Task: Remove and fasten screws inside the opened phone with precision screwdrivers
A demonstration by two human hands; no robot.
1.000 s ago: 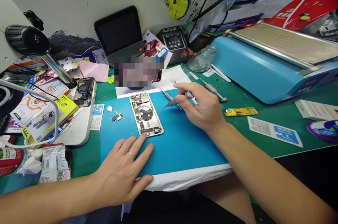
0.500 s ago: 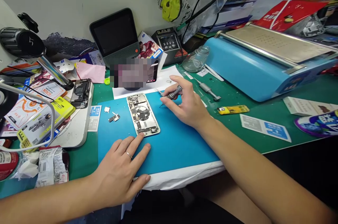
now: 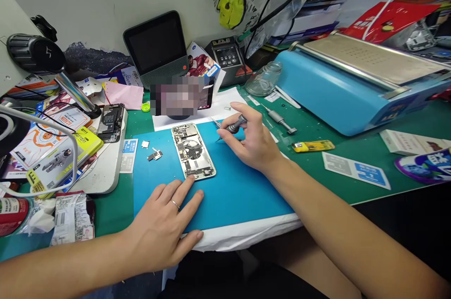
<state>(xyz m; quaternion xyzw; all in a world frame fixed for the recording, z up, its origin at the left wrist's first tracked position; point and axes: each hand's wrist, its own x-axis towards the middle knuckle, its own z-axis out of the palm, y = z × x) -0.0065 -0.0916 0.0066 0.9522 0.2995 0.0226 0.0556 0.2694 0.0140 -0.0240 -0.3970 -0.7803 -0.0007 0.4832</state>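
An opened phone (image 3: 197, 151) lies on the blue mat (image 3: 232, 195), its inner parts showing. My left hand (image 3: 165, 217) rests on the mat with fingers spread, one fingertip touching the phone's lower end. To the right of the phone, my right hand (image 3: 248, 137) grips a small grey screwdriver (image 3: 235, 126), whose dark tip points down and left above the mat. A thin pointed metal tool (image 3: 214, 122) also juts out by these fingers; whether the hand holds it is unclear. Left of the phone lie a small circuit part (image 3: 155, 154) and a little silvery piece (image 3: 145, 144).
A phone on a stand (image 3: 206, 95) is behind the mat. Another grey screwdriver (image 3: 280, 120), a yellow cutter (image 3: 313, 146) and a blue machine (image 3: 327, 90) are at right. At left, a second opened phone (image 3: 111, 123) sits on a white base among boxes and a lamp.
The whole view has shifted slightly, with things appearing a little further right. Both hands keep nearly the same pose, and the phone stays in place under the left fingertip.
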